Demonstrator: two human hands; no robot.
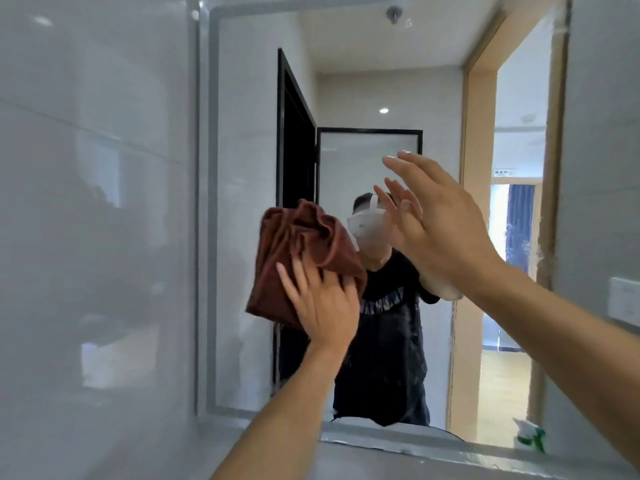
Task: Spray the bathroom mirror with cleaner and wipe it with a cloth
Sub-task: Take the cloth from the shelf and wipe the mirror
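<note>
Left hand (323, 308) presses brown cloth (301, 258) flat on mirror (249, 133); right hand (446, 230) open, apparently touching glass.

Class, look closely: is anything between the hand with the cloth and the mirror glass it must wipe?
Nothing visible. The left hand presses the brown cloth flat against the mirror; the right hand is raised open, off to the side.

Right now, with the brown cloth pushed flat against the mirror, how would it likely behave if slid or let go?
The brown cloth is bunched in soft folds, so it is probably floppy and light. Only the left hand with straight fingers pins it to the mirror; released, it would likely drop. It should slide easily on the smooth glass.
</note>
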